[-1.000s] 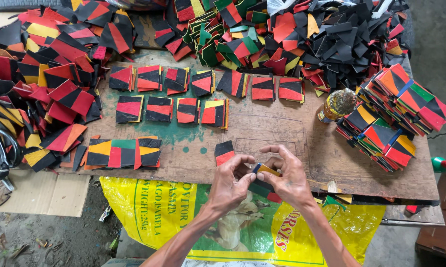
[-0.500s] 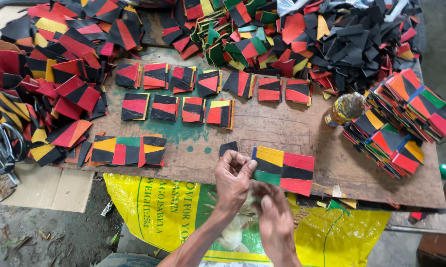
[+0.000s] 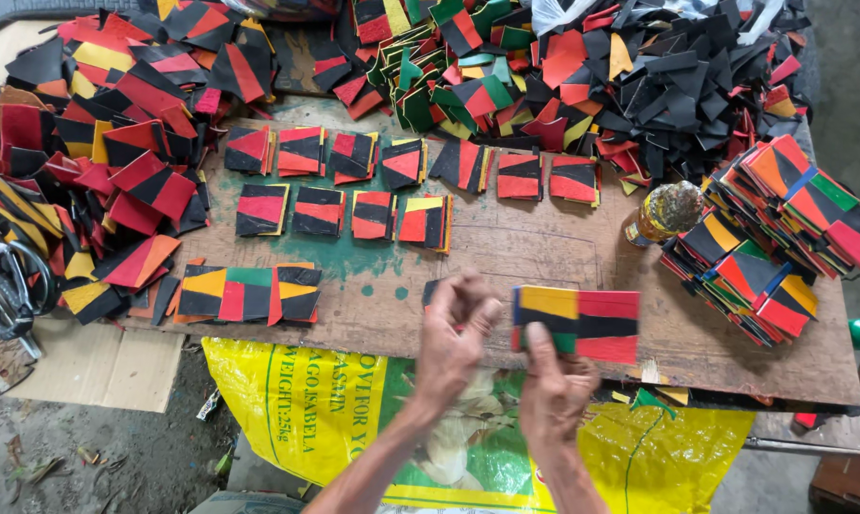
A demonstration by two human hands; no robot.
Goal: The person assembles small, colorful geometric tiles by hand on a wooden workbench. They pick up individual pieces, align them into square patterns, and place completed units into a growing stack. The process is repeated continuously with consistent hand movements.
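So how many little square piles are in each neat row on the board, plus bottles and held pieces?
Top row of red-and-black square fabric piles: 7
Second row of piles: 4
Gold-topped bottle: 1
Striped patchwork panel held by right hand: 1
Total: 13

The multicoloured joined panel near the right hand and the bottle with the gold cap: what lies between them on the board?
In the head view, only bare board lies between the panel and the bottle.

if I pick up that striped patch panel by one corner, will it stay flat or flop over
Probably floppy: the striped patch panel looks thin and is joined from several strips, so it may fold at the seams. Likely light, since the right hand touches only its lower left edge. It lies flat on the wooden board, so it shouldn't roll.
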